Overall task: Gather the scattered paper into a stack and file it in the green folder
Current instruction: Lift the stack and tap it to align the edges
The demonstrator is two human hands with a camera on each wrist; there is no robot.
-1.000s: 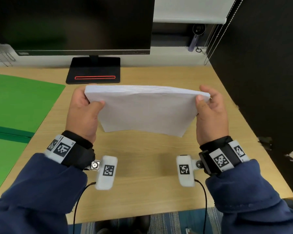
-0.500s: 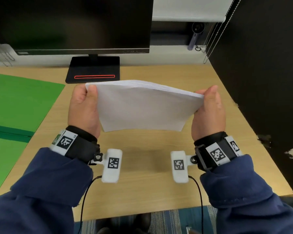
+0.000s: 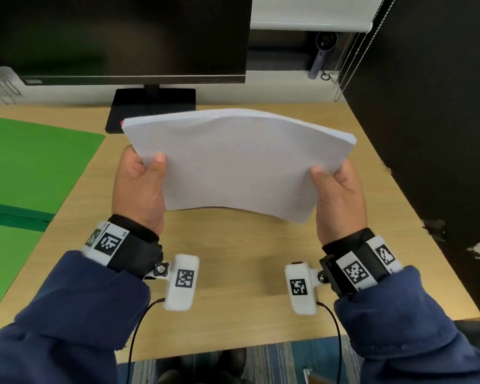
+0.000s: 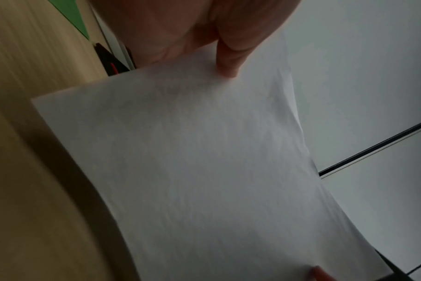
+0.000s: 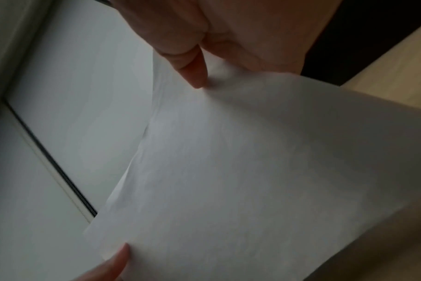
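- Far left on the desk (image 3: 227,261): green folder (image 3: 36,167) lies open and flat, its spine fold running across; well apart from both hands.
- Left hand (image 3: 139,192): grips the left edge of the paper stack (image 3: 239,164), thumb (image 3: 157,162) pressed on the top sheet, fingers curled underneath and hidden in the head view. Left wrist view shows the thumb tip on the sheet.
- Centre: paper stack is held in the air above the desk, bowed upward in the middle, edges roughly squared, far edge tilted up toward the monitor (image 3: 117,37). Not in the folder.
- Right hand (image 3: 341,200): clamps the right edge the same way, thumb (image 3: 317,173) on top, fingers wrapped below.
- Behind the stack: monitor base (image 3: 153,106), partly covered by the paper's far left corner.
- Far right: dark wall panel (image 3: 432,120) alongside the desk edge.
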